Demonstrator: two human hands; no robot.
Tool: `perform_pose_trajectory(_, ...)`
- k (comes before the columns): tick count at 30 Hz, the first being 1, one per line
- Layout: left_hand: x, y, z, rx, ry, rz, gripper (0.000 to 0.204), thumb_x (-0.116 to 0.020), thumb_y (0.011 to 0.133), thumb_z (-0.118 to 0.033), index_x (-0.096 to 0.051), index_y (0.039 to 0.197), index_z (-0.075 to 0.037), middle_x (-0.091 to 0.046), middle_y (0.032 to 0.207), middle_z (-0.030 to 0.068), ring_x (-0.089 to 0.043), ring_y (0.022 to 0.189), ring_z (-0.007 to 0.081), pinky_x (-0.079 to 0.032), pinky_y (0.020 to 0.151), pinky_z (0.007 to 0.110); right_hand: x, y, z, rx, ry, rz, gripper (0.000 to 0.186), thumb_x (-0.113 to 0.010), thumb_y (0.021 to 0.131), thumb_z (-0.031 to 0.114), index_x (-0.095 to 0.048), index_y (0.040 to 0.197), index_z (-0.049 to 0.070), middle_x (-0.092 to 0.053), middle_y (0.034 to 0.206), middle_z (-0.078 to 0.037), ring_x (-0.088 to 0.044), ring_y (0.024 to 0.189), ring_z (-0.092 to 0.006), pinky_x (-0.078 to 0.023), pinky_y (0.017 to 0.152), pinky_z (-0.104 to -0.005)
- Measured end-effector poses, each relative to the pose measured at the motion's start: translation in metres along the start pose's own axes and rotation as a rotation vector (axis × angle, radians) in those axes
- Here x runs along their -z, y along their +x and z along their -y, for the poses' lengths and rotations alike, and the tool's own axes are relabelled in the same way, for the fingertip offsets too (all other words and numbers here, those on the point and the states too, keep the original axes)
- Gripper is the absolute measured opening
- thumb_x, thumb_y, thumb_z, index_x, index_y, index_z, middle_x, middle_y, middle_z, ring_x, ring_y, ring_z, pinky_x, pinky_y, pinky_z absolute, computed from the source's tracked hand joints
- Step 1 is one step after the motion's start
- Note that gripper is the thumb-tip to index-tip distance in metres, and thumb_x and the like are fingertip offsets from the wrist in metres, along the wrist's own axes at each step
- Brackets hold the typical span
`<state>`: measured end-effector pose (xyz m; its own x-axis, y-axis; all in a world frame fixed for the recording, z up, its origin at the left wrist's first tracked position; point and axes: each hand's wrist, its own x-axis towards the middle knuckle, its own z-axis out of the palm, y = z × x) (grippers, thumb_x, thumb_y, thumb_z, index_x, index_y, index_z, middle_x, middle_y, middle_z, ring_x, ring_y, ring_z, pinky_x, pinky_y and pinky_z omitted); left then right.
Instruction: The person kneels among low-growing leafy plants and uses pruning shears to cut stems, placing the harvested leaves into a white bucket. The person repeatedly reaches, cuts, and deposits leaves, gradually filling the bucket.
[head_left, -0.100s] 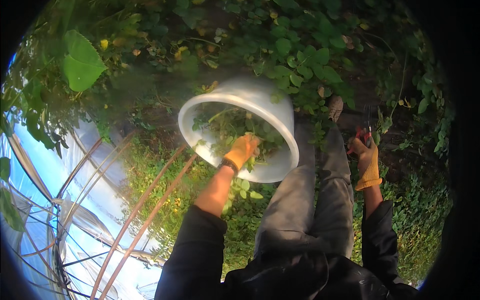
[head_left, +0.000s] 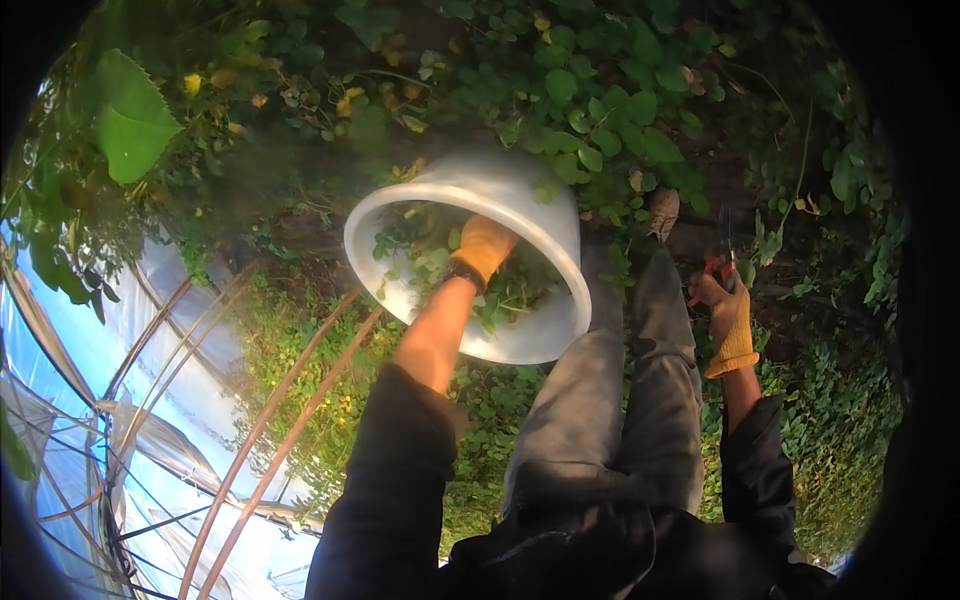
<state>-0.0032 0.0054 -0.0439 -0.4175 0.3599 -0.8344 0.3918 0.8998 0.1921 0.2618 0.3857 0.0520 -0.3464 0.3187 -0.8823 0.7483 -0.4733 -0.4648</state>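
Note:
A white bucket [head_left: 583, 300] lies tipped with its wide mouth facing me, and leafy green stems [head_left: 425, 255] fill part of it. My left hand [head_left: 487, 245], in an orange-yellow glove, reaches deep inside among those stems; its fingertips are hidden behind the rim and in shade, so their grip does not show. To the right, beside my leg, my right hand [head_left: 733, 325] wears a matching glove. Its fingers are closed round the red handles of pruning shears [head_left: 712, 268], whose thin blades point away from me.
Dense leafy plants [head_left: 600, 120] spread across the far side and down the right. A large leaf [head_left: 135, 118] hangs close at upper left. Two brown poles [head_left: 285, 435] slant up on the left, before plastic sheeting [head_left: 165, 375] on a frame. My trousered legs [head_left: 575, 420] stand by the bucket.
My left hand has pushed farther into the bucket, and its fingers have gone out of sight. The bucket appears slightly farther left. My right hand keeps hold of the pruning shears.

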Motion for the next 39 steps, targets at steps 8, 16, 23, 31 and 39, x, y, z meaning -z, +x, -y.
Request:
perform_pose_trajectory(8,-0.044,0.026,0.02,0.042,0.11,0.006,0.036,-0.063,0.105,-0.035,-0.078,0.126,-0.01,-0.077,0.132,0.0142,-0.07,0.123,0.0382,-0.054,0.109,0.05,-0.028,0.0,0.023,-0.018,-0.023,-0.019,0.023,-0.074,0.103,0.015,-0.069,0.117,-0.002,-0.069,0.097,-0.001,-0.061,0.086,-0.0133,-0.051,0.081,-0.0275)
perform_pose_trajectory(16,0.001,-0.04,0.042,-0.31,-0.015,-0.263,0.031,-0.059,0.109,-0.016,-0.07,0.135,-0.003,-0.071,0.134,0.0197,-0.068,0.124,0.0382,-0.055,0.106,0.048,-0.046,0.013,0.075,0.153,-0.069,-0.065,0.021,-0.073,0.1,0.02,-0.066,0.103,0.0,-0.066,0.082,-0.002,-0.062,0.075,-0.0131,-0.051,0.069,-0.0329)
perform_pose_trajectory(23,0.114,-0.143,-0.022,0.7,-0.767,-0.187,0.044,-0.056,0.111,-0.034,-0.077,0.121,0.003,-0.081,0.104,0.0162,-0.078,0.085,0.0228,-0.061,0.08,0.034,-0.051,0.097,0.11,0.325,-0.322,0.074,0.026,-0.067,0.103,0.026,-0.063,0.101,0.001,-0.056,0.076,-0.005,-0.057,0.063,-0.0195,-0.05,0.067,-0.0368)
perform_pose_trajectory(31,0.182,-0.063,-0.205,-0.12,-0.415,-0.824,0.06,-0.072,0.104,-0.038,-0.064,0.148,0.001,-0.076,0.131,0.0236,-0.073,0.124,0.0363,-0.055,0.11,0.045,-0.048,0.13,0.154,0.046,-0.493,0.183,0.065,-0.055,0.107,0.052,-0.063,0.069,0.001,-0.059,0.059,-0.008,-0.054,0.054,-0.0206,-0.049,0.064,-0.04)
perform_pose_trajectory(39,0.146,0.055,-0.27,0.027,-0.101,-0.204,0.061,-0.061,0.107,-0.045,-0.061,0.155,-0.007,-0.072,0.142,0.0268,-0.071,0.126,0.0476,-0.057,0.107,0.051,-0.048,0.162,0.17,0.052,-0.663,0.182,0.057,-0.063,0.107,0.048,-0.069,0.076,0.001,-0.06,0.06,-0.008,-0.058,0.054,-0.0205,-0.047,0.057,-0.0413)
